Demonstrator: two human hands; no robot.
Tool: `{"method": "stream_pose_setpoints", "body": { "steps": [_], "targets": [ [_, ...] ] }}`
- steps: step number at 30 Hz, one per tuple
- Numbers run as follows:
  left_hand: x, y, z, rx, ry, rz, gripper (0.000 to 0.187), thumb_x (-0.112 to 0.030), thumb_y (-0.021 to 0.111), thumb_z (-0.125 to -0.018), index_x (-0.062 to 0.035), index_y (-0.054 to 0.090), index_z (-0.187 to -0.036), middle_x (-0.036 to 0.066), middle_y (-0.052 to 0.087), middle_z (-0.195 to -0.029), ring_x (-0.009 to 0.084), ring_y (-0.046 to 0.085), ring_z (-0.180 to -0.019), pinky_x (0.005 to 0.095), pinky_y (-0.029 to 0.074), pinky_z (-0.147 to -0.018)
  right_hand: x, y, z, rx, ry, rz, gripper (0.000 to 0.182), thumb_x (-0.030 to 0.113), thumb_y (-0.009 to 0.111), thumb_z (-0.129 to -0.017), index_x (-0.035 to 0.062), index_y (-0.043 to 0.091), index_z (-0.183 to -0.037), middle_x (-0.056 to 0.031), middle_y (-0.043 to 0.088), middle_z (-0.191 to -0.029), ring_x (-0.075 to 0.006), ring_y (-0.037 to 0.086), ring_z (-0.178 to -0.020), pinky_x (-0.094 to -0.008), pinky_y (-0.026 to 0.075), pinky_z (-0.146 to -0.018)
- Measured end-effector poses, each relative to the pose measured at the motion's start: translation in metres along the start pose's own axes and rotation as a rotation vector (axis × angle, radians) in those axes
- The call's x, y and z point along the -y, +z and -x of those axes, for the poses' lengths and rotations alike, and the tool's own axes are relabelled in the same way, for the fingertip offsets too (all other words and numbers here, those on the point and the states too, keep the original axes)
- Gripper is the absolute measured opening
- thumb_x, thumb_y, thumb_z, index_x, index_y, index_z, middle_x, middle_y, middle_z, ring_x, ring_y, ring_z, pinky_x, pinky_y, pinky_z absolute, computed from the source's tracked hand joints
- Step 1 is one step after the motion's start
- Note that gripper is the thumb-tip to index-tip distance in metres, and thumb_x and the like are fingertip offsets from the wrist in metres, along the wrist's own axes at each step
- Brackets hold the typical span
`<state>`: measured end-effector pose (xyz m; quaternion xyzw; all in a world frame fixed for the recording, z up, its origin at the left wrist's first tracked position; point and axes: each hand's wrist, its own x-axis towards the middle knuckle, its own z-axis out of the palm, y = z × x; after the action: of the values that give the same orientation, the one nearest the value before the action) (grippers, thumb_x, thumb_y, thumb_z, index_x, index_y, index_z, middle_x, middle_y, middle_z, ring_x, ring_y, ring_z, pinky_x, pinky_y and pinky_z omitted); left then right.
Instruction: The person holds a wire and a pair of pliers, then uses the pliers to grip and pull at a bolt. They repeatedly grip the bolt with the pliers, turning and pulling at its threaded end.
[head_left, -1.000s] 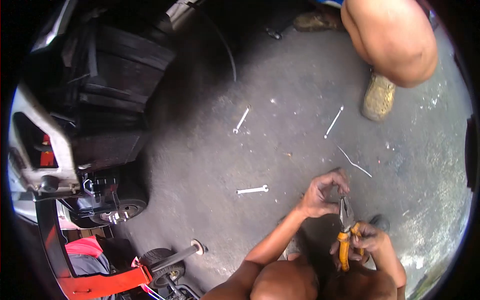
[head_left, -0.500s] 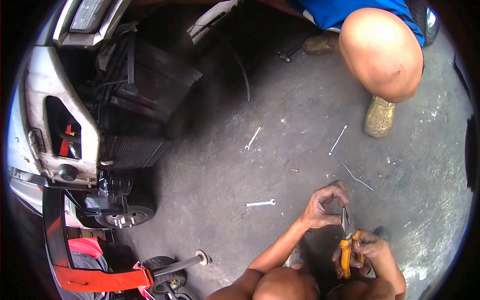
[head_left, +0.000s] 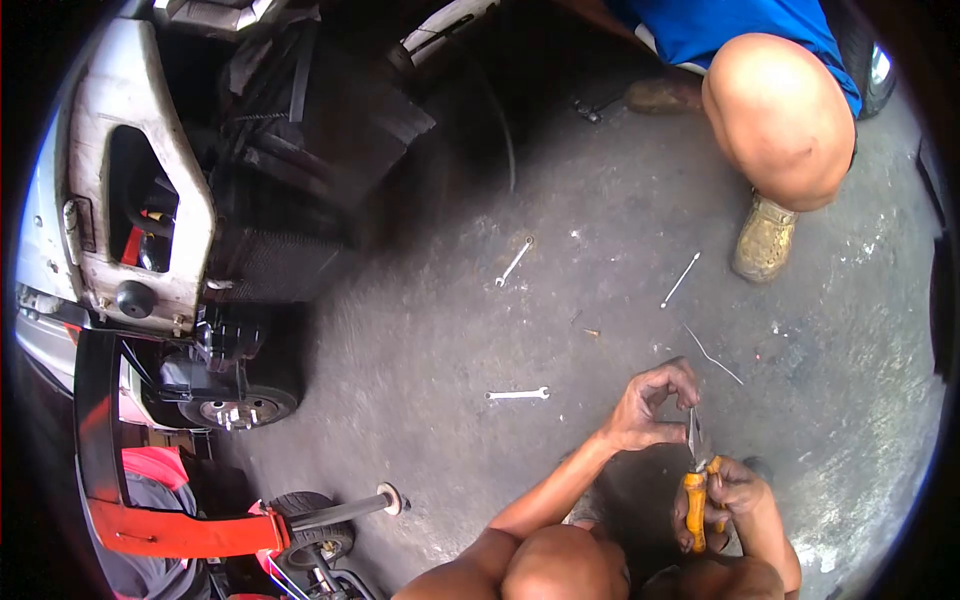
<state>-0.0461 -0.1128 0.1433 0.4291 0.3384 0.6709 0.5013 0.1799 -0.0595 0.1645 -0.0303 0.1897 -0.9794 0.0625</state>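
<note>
The right hand (head_left: 738, 490) held yellow-handled pliers (head_left: 694, 493) by the grips, their metal tips up beside the curled, parted thumb and fingers of the left hand (head_left: 648, 412). Whether those pinched anything was too small to tell. Ahead, on the grey floor (head_left: 420, 340), lay two wrenches (head_left: 518, 394), a thin metal rod (head_left: 681, 280) and a bent wire (head_left: 711, 354). Another person's bent knee (head_left: 785, 125) and tan shoe (head_left: 766, 240) showed at upper right.

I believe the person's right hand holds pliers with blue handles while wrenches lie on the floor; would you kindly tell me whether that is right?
Not quite: the handles are yellow-orange, not blue, as the head view shows. The right hand does hold the pliers, and wrenches lie on the floor.
</note>
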Motion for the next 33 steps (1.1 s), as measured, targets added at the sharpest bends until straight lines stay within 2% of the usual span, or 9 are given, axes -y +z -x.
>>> {"method": "stream_pose_setpoints", "body": {
  "steps": [3, 8, 12, 21, 24, 26, 28, 32, 33],
  "targets": [
    [-0.002, -0.001, -0.002, 0.013, -0.036, 0.02, 0.046, -0.025, 0.093, -0.074, -0.007, 0.064, -0.105, 0.002, 0.054, -0.1, 0.0121, 0.051, -0.089, 0.0285, 0.043, -0.078, 0.0, 0.001, -0.003, 0.015, -0.033, -0.001, 0.061, 0.047, 0.053, -0.104, -0.0129, 0.06, -0.115, -0.0002, 0.039, -0.051, -0.0394, 0.071, -0.075, -0.0537, 0.057, -0.072],
    [-0.005, -0.002, -0.005, 0.013, -0.034, -0.034, 0.045, -0.022, 0.093, -0.074, -0.0068, 0.065, -0.105, 0.002, 0.056, -0.1, 0.0121, 0.052, -0.089, 0.0279, 0.043, -0.078, 0.003, 0.002, -0.001, 0.002, -0.044, -0.019, 0.058, 0.045, 0.051, -0.105, -0.0123, 0.06, -0.115, -0.0009, 0.04, -0.051, -0.0394, 0.07, -0.076, -0.0535, 0.057, -0.071],
    [-0.006, 0.002, -0.002, -0.051, -0.089, -0.001, 0.045, -0.02, 0.093, -0.069, -0.0044, 0.066, -0.101, 0.005, 0.058, -0.1, 0.0163, 0.053, -0.094, 0.0313, 0.041, -0.083, 0.005, -0.002, 0.0, -0.019, 0.035, -0.016, 0.066, 0.053, 0.058, -0.1, -0.0103, 0.06, -0.119, -0.0042, 0.048, -0.059, -0.0334, 0.071, -0.08, -0.0477, 0.059, -0.073],
    [0.012, -0.005, -0.001, -0.104, -0.01, -0.008, 0.043, -0.022, 0.094, -0.07, -0.0059, 0.062, -0.093, 0.006, 0.058, -0.089, 0.018, 0.057, -0.082, 0.0308, 0.047, -0.07, 0.012, 0.009, -0.012, -0.015, -0.015, -0.01, 0.048, 0.041, 0.05, -0.107, -0.0051, 0.058, -0.118, -0.0068, 0.052, -0.079, -0.0219, 0.064, -0.064, -0.0425, 0.057, -0.067],
    [0.008, 0.001, -0.002, -0.102, -0.05, -0.04, 0.043, -0.022, 0.094, -0.07, -0.0057, 0.061, -0.093, 0.007, 0.058, -0.089, 0.0185, 0.057, -0.083, 0.0306, 0.046, -0.07, 0.004, 0.008, -0.01, -0.048, -0.03, -0.114, 0.044, 0.036, 0.053, -0.107, -0.0053, 0.056, -0.12, -0.0172, 0.068, -0.101, -0.0181, 0.063, -0.06, -0.0393, 0.057, -0.062],
    [0.01, -0.003, -0.002, -0.099, -0.058, -0.065, 0.043, -0.022, 0.094, -0.07, -0.0056, 0.061, -0.094, 0.007, 0.057, -0.089, 0.0185, 0.057, -0.083, 0.0306, 0.045, -0.07, 0.012, 0.008, -0.01, -0.035, -0.032, -0.1, 0.044, 0.035, 0.053, -0.107, -0.006, 0.055, -0.122, -0.0198, 0.07, -0.102, -0.0182, 0.063, -0.06, -0.0383, 0.057, -0.064],
    [0.016, -0.005, -0.001, -0.098, -0.059, -0.065, 0.044, -0.022, 0.094, -0.07, -0.0054, 0.062, -0.095, 0.007, 0.057, -0.089, 0.0184, 0.057, -0.083, 0.0305, 0.045, -0.07, 0.019, 0.004, -0.009, 0.001, 0.028, -0.065, 0.046, 0.035, 0.052, -0.107, -0.0062, 0.054, -0.126, -0.0237, 0.071, -0.106, -0.0198, 0.065, -0.064, -0.0372, 0.058, -0.066],
    [0.025, -0.016, -0.001, -0.104, -0.147, -0.142, 0.046, -0.024, 0.093, -0.07, -0.0042, 0.063, -0.097, 0.006, 0.058, -0.088, 0.0177, 0.057, -0.081, 0.0264, 0.044, -0.067, 0.03, 0.008, -0.012, -0.046, 0.045, 0.088, 0.049, 0.041, 0.048, -0.108, -0.0041, 0.056, -0.126, -0.0212, 0.069, -0.116, -0.0271, 0.074, -0.091, -0.0357, 0.058, -0.071],
    [0.033, -0.02, -0.002, -0.14, -0.183, -0.086, 0.022, -0.007, 0.081, -0.081, -0.0014, 0.065, -0.094, 0.005, 0.062, -0.089, 0.0142, 0.056, -0.076, 0.0276, 0.046, -0.07, 0.028, 0.005, -0.011, -0.067, 0.052, 0.083, 0.048, 0.04, 0.048, -0.108, -0.0036, 0.056, -0.127, -0.0207, 0.069, -0.117, -0.0279, 0.074, -0.092, -0.0356, 0.058, -0.073]
  ]
}}
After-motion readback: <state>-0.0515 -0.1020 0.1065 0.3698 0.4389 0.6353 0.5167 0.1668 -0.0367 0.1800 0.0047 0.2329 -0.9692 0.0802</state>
